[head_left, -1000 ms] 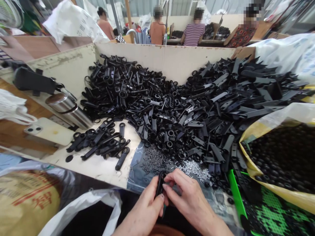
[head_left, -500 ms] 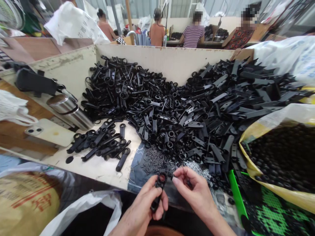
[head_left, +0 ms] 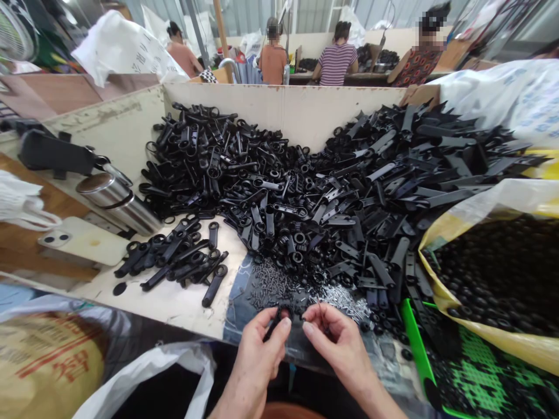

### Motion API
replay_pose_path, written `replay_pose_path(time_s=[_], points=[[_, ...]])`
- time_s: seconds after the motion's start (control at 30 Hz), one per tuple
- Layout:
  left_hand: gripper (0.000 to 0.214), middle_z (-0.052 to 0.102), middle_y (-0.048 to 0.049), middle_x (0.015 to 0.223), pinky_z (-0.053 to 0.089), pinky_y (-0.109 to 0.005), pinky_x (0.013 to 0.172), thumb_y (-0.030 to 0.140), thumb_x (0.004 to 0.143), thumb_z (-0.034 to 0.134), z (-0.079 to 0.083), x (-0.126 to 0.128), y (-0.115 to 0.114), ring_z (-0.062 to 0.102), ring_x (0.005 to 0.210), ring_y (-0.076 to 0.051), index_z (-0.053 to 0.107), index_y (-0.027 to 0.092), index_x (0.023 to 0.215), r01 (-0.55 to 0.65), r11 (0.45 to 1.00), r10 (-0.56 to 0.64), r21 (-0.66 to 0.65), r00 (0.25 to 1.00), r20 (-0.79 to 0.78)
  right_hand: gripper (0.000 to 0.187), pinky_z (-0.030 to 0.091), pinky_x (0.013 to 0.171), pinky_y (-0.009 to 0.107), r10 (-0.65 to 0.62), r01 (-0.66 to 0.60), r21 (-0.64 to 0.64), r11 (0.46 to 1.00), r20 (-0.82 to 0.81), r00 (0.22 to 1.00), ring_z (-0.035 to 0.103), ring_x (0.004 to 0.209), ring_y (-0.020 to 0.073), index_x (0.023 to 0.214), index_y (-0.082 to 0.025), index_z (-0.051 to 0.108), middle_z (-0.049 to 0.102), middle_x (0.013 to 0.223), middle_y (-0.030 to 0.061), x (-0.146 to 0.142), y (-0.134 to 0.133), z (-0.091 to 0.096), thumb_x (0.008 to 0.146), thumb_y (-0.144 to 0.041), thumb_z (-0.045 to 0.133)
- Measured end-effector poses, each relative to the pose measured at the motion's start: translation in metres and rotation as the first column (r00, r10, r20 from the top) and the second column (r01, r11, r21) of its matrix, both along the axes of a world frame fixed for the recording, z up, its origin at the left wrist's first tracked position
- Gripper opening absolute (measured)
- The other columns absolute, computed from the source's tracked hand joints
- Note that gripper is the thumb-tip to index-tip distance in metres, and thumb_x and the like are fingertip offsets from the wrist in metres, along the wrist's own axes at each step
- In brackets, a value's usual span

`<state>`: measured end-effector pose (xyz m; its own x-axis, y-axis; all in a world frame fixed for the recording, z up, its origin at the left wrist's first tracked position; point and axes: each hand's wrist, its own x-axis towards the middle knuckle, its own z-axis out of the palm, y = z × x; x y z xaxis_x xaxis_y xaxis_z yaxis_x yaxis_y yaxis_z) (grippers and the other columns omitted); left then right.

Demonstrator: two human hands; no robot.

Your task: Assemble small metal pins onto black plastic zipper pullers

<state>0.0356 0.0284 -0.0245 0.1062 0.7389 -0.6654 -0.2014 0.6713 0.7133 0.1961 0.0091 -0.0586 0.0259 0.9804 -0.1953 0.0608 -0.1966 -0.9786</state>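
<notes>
My left hand (head_left: 257, 355) grips a black plastic lever (head_left: 273, 323) with a ring end, near the table's front edge. My right hand (head_left: 338, 343) is pinched close beside it, thumb and forefinger meeting at the ring; what it pinches is too small to name. Just beyond my fingers lie small dark screws (head_left: 273, 285) and silver pins (head_left: 345, 297) on a blue cloth. A big heap of black plastic levers (head_left: 244, 169) and flat black arms (head_left: 414, 157) fills the walled table behind.
A small group of levers (head_left: 174, 259) lies at the left front. A steel flask (head_left: 117, 201) and a white phone (head_left: 82, 241) sit left. A yellow bag of black round parts (head_left: 502, 273) stands right, a green crate (head_left: 419, 355) below it. Several people sit at a far bench.
My left hand has turned the lever from upright in the palm to a fingertip hold. My right hand came off the lever and now pinches at its ring end.
</notes>
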Motion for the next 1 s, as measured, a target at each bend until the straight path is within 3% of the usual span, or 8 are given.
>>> replay_pose_path(time_s=[0.5,0.7,1.0], points=[[0.073,0.026,0.0182,0.043,0.007,-0.016,0.04,0.076,0.06,0.08,-0.008,0.004,-0.001,0.011,0.042,-0.003,0.055,0.022,0.101,0.005,1.0,-0.005,-0.026,1.0,0.005,0.038,0.041,0.057,0.025,-0.055,0.055,-0.013,0.998,-0.008,0.998,0.05,0.061,0.0151,0.082,-0.017,0.067,0.058,0.068,0.0004,-0.006,0.002,0.008,0.081,-0.054,0.073],[0.092,0.044,0.0145,0.052,0.013,-0.019,0.048,0.06,0.063,0.087,-0.009,-0.007,-0.006,0.017,0.046,-0.003,0.043,0.018,0.133,0.014,0.999,-0.011,-0.035,0.995,0.102,0.044,0.04,0.057,0.024,-0.08,0.079,-0.015,0.997,-0.046,0.996,0.05,0.062,0.0148,0.083,-0.017,0.066,0.058,0.07,0.0003,-0.005,0.003,0.001,0.082,-0.06,0.074],[0.101,0.049,0.0115,0.06,0.018,-0.022,0.052,0.056,0.072,0.083,-0.017,-0.015,-0.011,0.026,0.047,-0.004,0.029,0.012,0.145,0.03,0.999,-0.028,-0.019,0.991,0.127,0.041,0.042,0.06,0.025,-0.045,0.046,0.014,0.999,-0.038,0.998,0.052,0.063,0.0152,0.083,-0.017,0.068,0.06,0.071,0.001,-0.011,0.003,0.001,0.083,-0.057,0.072]])
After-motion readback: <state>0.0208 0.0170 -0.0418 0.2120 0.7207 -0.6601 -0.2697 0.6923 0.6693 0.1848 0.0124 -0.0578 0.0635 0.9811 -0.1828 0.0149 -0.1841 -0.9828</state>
